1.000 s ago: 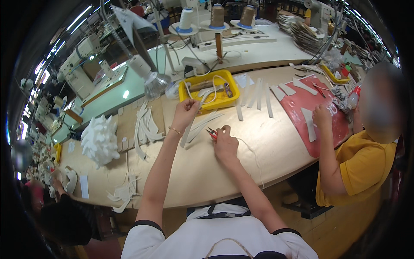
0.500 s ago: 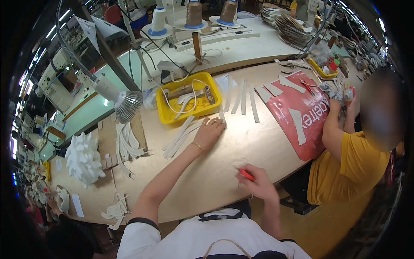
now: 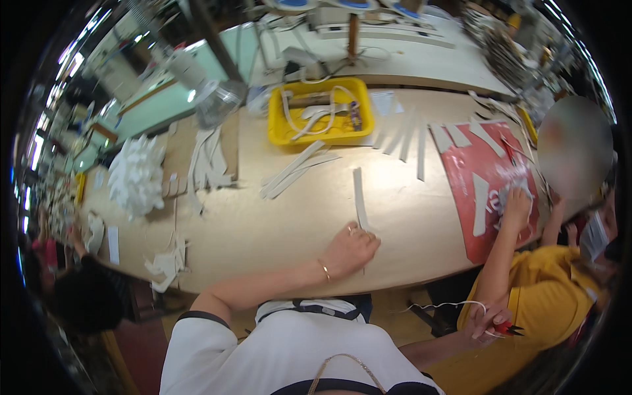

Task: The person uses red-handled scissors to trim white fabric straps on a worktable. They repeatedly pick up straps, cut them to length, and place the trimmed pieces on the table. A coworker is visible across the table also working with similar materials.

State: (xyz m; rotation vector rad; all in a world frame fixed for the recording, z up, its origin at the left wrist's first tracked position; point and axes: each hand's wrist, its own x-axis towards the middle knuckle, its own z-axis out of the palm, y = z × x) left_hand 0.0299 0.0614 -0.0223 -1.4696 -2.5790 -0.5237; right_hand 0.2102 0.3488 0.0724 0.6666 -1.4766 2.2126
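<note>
My left hand (image 3: 352, 251) is closed at the near end of a narrow off-white strip (image 3: 359, 196), which lies on the table and points away from me. Whether the fingers pinch or only press that end is hidden. Off to the right, past the table's front edge, my right hand (image 3: 486, 325) grips small red-handled thread snips (image 3: 505, 328), dark blades pointing right. A thin white cord (image 3: 451, 303) runs from this hand out to the left. Several similar loose strips (image 3: 296, 172) lie farther left, and more strips (image 3: 398, 136) are spread out behind.
A yellow tray (image 3: 322, 139) with cord and tools stands at the back. Left are white foam-like pieces (image 3: 136, 176) and a lamp (image 3: 217, 102). At the right, a co-worker in yellow (image 3: 526, 283) reaches over a red sheet (image 3: 461, 191) with pale pieces on it.
My left hand has come nearer with the strip from beside the yellow tray. My right hand has swung right, off the table, with the snips; a white cord now trails from it.
</note>
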